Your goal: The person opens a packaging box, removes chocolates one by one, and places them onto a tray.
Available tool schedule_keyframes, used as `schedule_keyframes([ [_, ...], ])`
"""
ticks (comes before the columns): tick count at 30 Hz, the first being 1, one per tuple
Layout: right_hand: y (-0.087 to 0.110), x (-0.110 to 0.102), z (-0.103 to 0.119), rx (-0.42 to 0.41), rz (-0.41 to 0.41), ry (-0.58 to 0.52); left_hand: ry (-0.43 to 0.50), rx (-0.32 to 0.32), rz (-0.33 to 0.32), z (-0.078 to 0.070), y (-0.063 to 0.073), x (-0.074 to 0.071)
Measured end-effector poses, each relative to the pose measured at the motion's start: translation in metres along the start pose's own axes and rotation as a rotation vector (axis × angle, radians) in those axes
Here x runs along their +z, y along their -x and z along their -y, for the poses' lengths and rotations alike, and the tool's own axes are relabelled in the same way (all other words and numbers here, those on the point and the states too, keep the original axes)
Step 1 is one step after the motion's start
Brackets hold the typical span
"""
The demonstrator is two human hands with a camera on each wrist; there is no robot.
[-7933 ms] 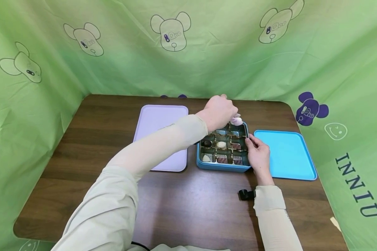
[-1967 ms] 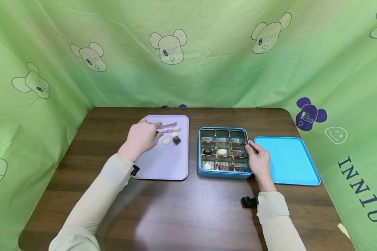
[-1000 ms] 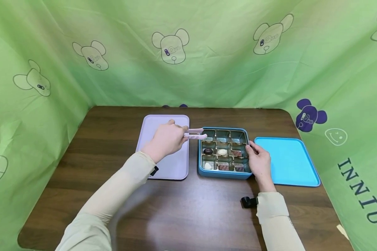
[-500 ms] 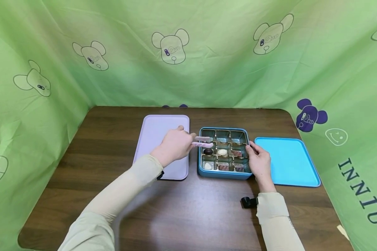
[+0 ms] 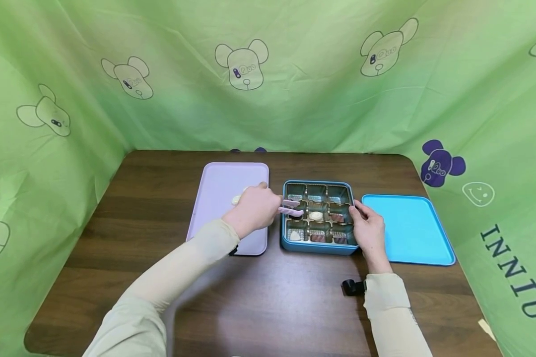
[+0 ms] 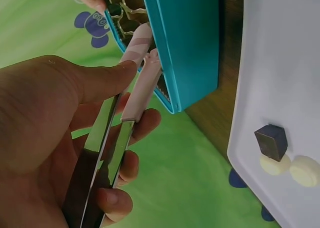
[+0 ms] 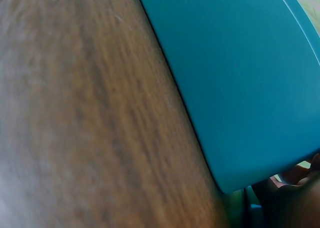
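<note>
My left hand (image 5: 255, 208) holds metal tongs with pink soft tips (image 5: 291, 211), thumb on one arm and fingers on the other in the left wrist view. The tips dip into the middle-left compartment of the blue box (image 5: 319, 248), over a dark chocolate partly hidden by them. White chocolates lie in the centre (image 5: 315, 216) and front-left compartments. My right hand (image 5: 368, 228) grips the box's right wall, thumb at the rim. On the lilac tray (image 6: 280, 62), left of the box, sit a dark cube chocolate (image 6: 271, 143) and two cream oval chocolates (image 6: 305, 171).
A flat light-blue lid (image 5: 408, 228) lies right of the box, close by my right hand. Brown pieces show in several compartments on the box's right and front. The wooden table (image 5: 268, 302) is backed by a green printed curtain (image 5: 295, 114).
Over two seconds my left hand carries the tongs from the tray rightward to the box. In the last half second the tips shift slightly towards me over the dark chocolate. My right hand stays put.
</note>
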State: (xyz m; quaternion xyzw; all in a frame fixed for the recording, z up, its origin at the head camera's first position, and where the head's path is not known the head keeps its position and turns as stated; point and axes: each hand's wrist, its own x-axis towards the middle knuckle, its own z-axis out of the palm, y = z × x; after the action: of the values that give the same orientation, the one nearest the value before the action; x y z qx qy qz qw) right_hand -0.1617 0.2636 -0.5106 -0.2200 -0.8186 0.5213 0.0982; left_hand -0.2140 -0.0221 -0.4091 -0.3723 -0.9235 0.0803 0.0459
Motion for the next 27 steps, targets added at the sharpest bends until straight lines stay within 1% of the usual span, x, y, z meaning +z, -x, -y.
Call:
schedule_keyframes([
  [8,0.001,0.000,0.001,0.006,0.009,0.004,-0.004,-0.012,0.043,-0.006,-0.005,-0.008],
  [14,0.001,0.000,0.000,0.008,0.000,0.004,-0.057,0.013,0.087,-0.010,-0.011,-0.011],
  [20,0.002,0.000,0.000,0.007,0.011,-0.002,-0.074,0.028,0.099,-0.014,-0.015,-0.010],
  [24,0.001,0.000,0.000,0.007,0.005,-0.001,-0.086,0.032,0.130,-0.017,-0.019,-0.015],
  [27,0.000,0.001,0.000,0.001,-0.004,-0.006,-0.129,0.049,0.156,-0.020,-0.024,-0.019],
])
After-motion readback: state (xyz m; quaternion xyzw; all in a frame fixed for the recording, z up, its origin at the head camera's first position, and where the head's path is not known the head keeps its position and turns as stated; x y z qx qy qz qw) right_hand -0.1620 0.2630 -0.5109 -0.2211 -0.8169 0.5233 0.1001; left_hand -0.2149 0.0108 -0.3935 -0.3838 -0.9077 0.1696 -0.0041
